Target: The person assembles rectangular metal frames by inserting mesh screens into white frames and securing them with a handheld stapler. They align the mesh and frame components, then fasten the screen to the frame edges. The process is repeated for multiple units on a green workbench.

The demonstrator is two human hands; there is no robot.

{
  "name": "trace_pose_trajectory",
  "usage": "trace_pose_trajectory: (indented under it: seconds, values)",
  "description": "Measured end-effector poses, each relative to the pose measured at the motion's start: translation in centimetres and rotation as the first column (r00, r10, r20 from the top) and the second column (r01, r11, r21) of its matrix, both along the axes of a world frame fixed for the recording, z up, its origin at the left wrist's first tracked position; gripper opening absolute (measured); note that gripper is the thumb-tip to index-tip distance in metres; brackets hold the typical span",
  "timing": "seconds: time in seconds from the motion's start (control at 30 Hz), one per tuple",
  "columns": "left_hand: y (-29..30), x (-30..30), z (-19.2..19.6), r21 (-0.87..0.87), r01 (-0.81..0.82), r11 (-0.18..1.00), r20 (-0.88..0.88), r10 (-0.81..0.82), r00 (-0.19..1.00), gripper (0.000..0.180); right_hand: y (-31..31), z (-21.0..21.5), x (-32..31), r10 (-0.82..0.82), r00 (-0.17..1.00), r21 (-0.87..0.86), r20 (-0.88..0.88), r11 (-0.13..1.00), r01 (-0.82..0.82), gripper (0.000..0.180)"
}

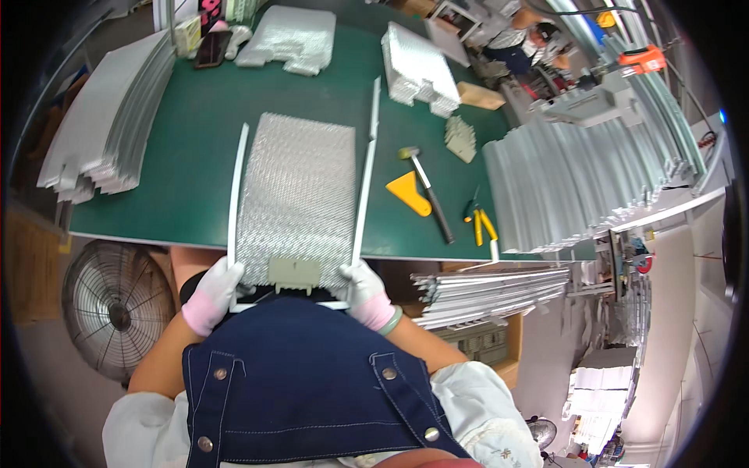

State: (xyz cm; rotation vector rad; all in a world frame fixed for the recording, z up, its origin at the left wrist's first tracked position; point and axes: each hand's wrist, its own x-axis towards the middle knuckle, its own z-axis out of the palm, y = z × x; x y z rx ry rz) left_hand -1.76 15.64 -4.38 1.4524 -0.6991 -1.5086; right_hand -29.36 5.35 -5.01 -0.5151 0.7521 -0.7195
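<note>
A silvery mesh panel lies on the green table and reaches over its near edge toward me. Long white frame strips run beside it, one left strip and one right strip. Gloved in white and pink, my left hand grips the near end of the left strip. My right hand closes round the near end of the right strip. Between my hands, a beige plastic plate sits on the panel's near end. My apron hides part of the frame's near side.
On the table lie a hammer, a yellow scraper and yellow-handled pliers. Mesh panels stand stacked at left and far right. White strips fill the right side. A fan stands at lower left.
</note>
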Motion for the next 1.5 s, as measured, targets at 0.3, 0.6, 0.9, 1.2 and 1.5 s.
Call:
trace_pose_trajectory:
  seconds: [0.3,0.6,0.9,1.2,1.5]
  values:
    - [0.8,2.5,0.4,0.036,0.129,0.991,-0.119,-0.124,0.985,0.032,0.6,0.8,0.3,-0.018,0.998,-0.001,-0.056,1.0,0.018,0.035]
    - [1.4,2.1,1.0,0.15,0.241,0.959,0.326,-0.279,0.903,0.036,0.7,0.8,0.3,0.0,0.983,-0.04,-0.184,0.999,-0.007,0.037]
    - [2.0,2.6,1.5,0.112,0.215,0.97,-0.11,-0.203,0.973,0.033,0.7,0.5,0.1,-0.023,0.985,-0.04,-0.171,0.999,0.016,0.036]
    - [1.7,1.9,1.9,0.163,0.31,0.937,0.485,-0.35,0.802,0.033,0.6,0.1,0.0,-0.034,0.974,-0.035,-0.226,0.999,0.027,0.033]
    - [2.6,1.8,0.2,0.129,0.096,0.987,-0.218,-0.066,0.974,0.03,0.7,0.0,-0.2,-0.016,0.983,-0.057,-0.18,0.998,0.005,0.033]
